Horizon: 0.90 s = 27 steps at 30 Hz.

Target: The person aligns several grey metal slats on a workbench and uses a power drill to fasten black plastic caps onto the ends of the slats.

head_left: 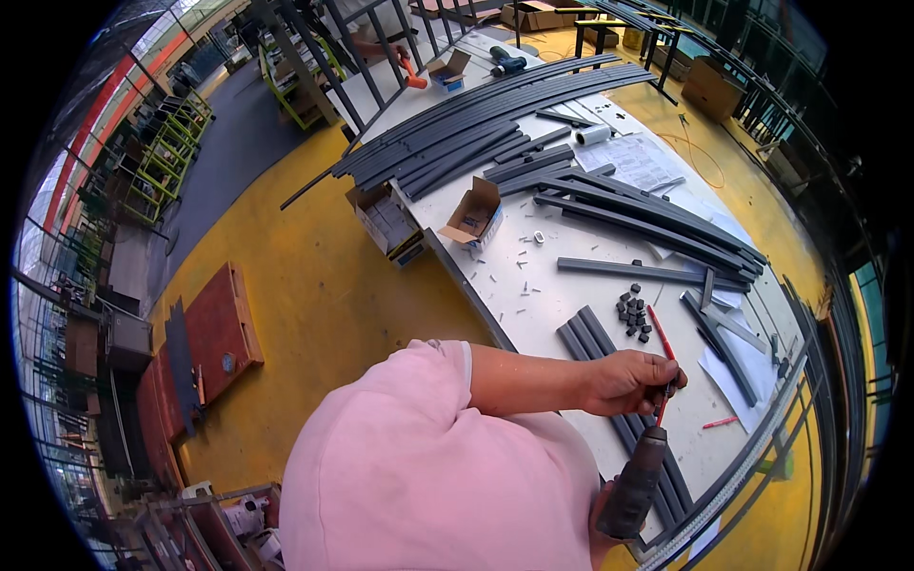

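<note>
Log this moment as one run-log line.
left hand: pinching small dark piece at red-handled tool | right hand: mostly hidden, grips dark power drill | under: grey metal profiles on white table

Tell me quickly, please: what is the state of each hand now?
Left hand: fingers closed around something small at the drill's tip; what it is cannot be told.
Right hand: mostly hidden, gripping the power drill.

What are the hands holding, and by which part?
Right hand grips a dark power driver by its handle end. Left hand pinches something small at the driver's tip; what it is cannot be told.
</note>
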Each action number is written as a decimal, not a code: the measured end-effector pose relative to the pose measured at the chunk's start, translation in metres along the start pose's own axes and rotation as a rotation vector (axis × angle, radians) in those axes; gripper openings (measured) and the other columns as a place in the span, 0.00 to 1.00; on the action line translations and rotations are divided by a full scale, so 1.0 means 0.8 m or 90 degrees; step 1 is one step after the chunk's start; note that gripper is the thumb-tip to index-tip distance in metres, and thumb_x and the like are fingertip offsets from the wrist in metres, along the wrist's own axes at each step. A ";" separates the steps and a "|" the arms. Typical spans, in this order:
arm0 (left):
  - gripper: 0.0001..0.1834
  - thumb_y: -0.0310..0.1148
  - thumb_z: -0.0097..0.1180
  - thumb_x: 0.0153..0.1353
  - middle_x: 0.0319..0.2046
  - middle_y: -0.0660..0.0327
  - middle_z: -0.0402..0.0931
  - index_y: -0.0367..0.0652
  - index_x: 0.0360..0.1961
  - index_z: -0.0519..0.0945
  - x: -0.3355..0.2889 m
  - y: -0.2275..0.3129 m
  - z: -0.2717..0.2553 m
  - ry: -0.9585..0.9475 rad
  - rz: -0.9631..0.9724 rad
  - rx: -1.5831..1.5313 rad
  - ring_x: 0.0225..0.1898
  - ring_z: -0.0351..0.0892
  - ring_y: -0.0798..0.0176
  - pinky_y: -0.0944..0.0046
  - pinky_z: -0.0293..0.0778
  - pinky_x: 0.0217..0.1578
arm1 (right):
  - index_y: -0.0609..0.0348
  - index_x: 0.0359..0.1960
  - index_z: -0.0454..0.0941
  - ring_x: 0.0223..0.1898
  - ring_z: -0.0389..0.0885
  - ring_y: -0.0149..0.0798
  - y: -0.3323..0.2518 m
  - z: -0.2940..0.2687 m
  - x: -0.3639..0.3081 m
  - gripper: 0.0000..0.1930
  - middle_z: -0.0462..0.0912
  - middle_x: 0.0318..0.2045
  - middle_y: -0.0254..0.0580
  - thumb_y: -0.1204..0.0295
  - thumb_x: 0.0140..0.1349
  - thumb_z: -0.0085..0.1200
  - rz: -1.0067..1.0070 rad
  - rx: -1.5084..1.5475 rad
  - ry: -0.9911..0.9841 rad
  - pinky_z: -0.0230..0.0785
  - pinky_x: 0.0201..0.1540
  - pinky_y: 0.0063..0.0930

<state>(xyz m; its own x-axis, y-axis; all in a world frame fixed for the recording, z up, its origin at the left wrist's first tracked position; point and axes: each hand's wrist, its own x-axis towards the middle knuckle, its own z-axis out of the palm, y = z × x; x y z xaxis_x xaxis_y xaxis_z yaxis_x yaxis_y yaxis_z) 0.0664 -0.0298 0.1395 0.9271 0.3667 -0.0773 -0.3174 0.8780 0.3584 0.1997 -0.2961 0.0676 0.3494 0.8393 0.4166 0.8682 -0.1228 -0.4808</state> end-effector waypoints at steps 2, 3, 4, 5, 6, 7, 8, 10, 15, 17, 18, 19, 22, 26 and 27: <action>0.15 0.46 0.56 0.74 0.35 0.68 0.79 0.46 0.47 0.82 0.001 0.000 0.001 0.000 0.007 0.029 0.35 0.76 0.72 0.70 0.71 0.35 | 0.60 0.55 0.81 0.47 0.85 0.57 -0.006 -0.003 0.001 0.27 0.86 0.47 0.53 0.62 0.54 0.66 0.024 -0.025 -0.022 0.77 0.50 0.45; 0.15 0.46 0.56 0.74 0.36 0.68 0.79 0.46 0.46 0.82 -0.003 0.001 0.002 0.013 0.016 0.042 0.36 0.76 0.72 0.70 0.71 0.36 | 0.60 0.54 0.81 0.46 0.85 0.57 -0.009 -0.004 0.004 0.26 0.86 0.46 0.53 0.62 0.54 0.66 0.033 -0.042 -0.044 0.77 0.50 0.45; 0.14 0.46 0.56 0.73 0.37 0.67 0.79 0.47 0.45 0.82 -0.003 0.001 0.003 0.020 0.017 0.057 0.37 0.76 0.72 0.69 0.71 0.37 | 0.60 0.54 0.81 0.46 0.85 0.57 -0.013 -0.003 0.004 0.26 0.86 0.46 0.53 0.62 0.54 0.65 0.079 -0.074 -0.059 0.77 0.49 0.44; 0.14 0.45 0.56 0.73 0.38 0.67 0.79 0.46 0.45 0.82 -0.002 0.000 0.003 0.018 0.020 0.068 0.38 0.76 0.72 0.69 0.71 0.38 | 0.60 0.53 0.81 0.46 0.85 0.57 -0.018 -0.002 0.005 0.25 0.86 0.45 0.53 0.62 0.54 0.65 0.126 -0.106 -0.074 0.77 0.49 0.44; 0.14 0.45 0.56 0.74 0.38 0.67 0.79 0.46 0.45 0.82 0.000 -0.001 0.004 0.017 0.023 0.078 0.39 0.76 0.71 0.69 0.71 0.39 | 0.60 0.53 0.81 0.46 0.85 0.56 -0.022 -0.003 0.006 0.25 0.86 0.44 0.53 0.62 0.55 0.65 0.130 -0.113 -0.066 0.77 0.48 0.44; 0.13 0.45 0.56 0.74 0.39 0.67 0.79 0.46 0.45 0.82 0.001 -0.003 0.004 0.015 0.026 0.088 0.40 0.76 0.71 0.69 0.71 0.39 | 0.60 0.52 0.81 0.45 0.85 0.56 -0.026 -0.003 0.007 0.24 0.86 0.43 0.53 0.62 0.55 0.64 0.135 -0.121 -0.057 0.77 0.48 0.44; 0.13 0.44 0.56 0.74 0.39 0.67 0.79 0.46 0.44 0.82 0.000 -0.005 0.004 0.022 0.031 0.078 0.41 0.77 0.71 0.68 0.71 0.40 | 0.60 0.52 0.81 0.45 0.85 0.55 -0.025 -0.005 0.008 0.24 0.86 0.43 0.53 0.63 0.56 0.64 0.143 -0.132 -0.056 0.77 0.47 0.43; 0.13 0.44 0.56 0.74 0.39 0.67 0.80 0.46 0.44 0.82 0.000 -0.011 0.005 0.036 0.042 0.059 0.42 0.77 0.70 0.68 0.72 0.42 | 0.61 0.53 0.81 0.44 0.85 0.55 -0.025 -0.004 0.009 0.22 0.86 0.42 0.52 0.63 0.57 0.63 0.137 -0.110 -0.047 0.77 0.47 0.43; 0.13 0.43 0.56 0.74 0.39 0.66 0.80 0.45 0.44 0.82 -0.003 -0.011 0.010 0.027 0.049 0.067 0.43 0.77 0.70 0.67 0.73 0.45 | 0.62 0.53 0.80 0.41 0.84 0.52 -0.026 -0.003 0.009 0.20 0.85 0.41 0.51 0.66 0.61 0.61 0.126 -0.032 -0.018 0.76 0.45 0.42; 0.13 0.43 0.56 0.74 0.39 0.66 0.80 0.45 0.44 0.82 -0.004 -0.012 0.013 0.029 0.047 0.075 0.43 0.77 0.70 0.66 0.73 0.46 | 0.62 0.53 0.80 0.40 0.84 0.51 -0.026 -0.004 0.010 0.19 0.85 0.40 0.50 0.67 0.63 0.60 0.123 0.019 0.002 0.76 0.45 0.41; 0.13 0.43 0.55 0.74 0.39 0.66 0.80 0.45 0.44 0.82 -0.004 -0.012 0.014 0.032 0.044 0.078 0.43 0.77 0.70 0.66 0.73 0.46 | 0.62 0.53 0.80 0.40 0.84 0.51 -0.028 -0.004 0.009 0.18 0.85 0.40 0.50 0.67 0.64 0.60 0.125 0.054 0.013 0.75 0.44 0.41; 0.13 0.43 0.55 0.74 0.39 0.66 0.80 0.44 0.44 0.82 -0.006 -0.012 0.014 0.042 0.045 0.082 0.44 0.77 0.69 0.66 0.73 0.46 | 0.62 0.54 0.80 0.39 0.84 0.50 -0.026 -0.003 0.008 0.18 0.85 0.39 0.50 0.68 0.65 0.59 0.125 0.101 0.020 0.75 0.44 0.41; 0.14 0.43 0.55 0.74 0.40 0.65 0.79 0.44 0.44 0.82 -0.013 -0.012 0.009 0.036 0.047 0.087 0.44 0.76 0.69 0.65 0.73 0.47 | 0.63 0.54 0.80 0.38 0.84 0.49 -0.028 0.002 0.009 0.16 0.85 0.39 0.49 0.69 0.67 0.58 0.116 0.190 0.031 0.75 0.43 0.40; 0.14 0.43 0.54 0.75 0.40 0.65 0.78 0.43 0.45 0.82 -0.002 -0.014 0.019 0.031 0.011 0.095 0.43 0.75 0.68 0.64 0.73 0.48 | 0.66 0.55 0.78 0.36 0.83 0.51 -0.064 -0.013 0.024 0.17 0.83 0.36 0.51 0.70 0.68 0.58 0.071 0.082 0.060 0.75 0.41 0.42; 0.14 0.43 0.54 0.75 0.40 0.65 0.78 0.43 0.45 0.82 -0.014 -0.014 0.016 0.053 0.032 0.094 0.43 0.75 0.68 0.64 0.73 0.48 | 0.67 0.55 0.77 0.35 0.83 0.52 -0.068 -0.009 0.031 0.18 0.83 0.36 0.52 0.70 0.67 0.59 0.045 0.094 0.044 0.74 0.40 0.43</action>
<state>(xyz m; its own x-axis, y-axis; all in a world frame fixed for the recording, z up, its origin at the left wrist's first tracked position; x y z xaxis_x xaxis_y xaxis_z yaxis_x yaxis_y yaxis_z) 0.0620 -0.0475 0.1482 0.8891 0.4386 -0.1304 -0.3246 0.8055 0.4958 0.1638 -0.2727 0.1096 0.4353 0.7925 0.4272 0.7815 -0.0970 -0.6163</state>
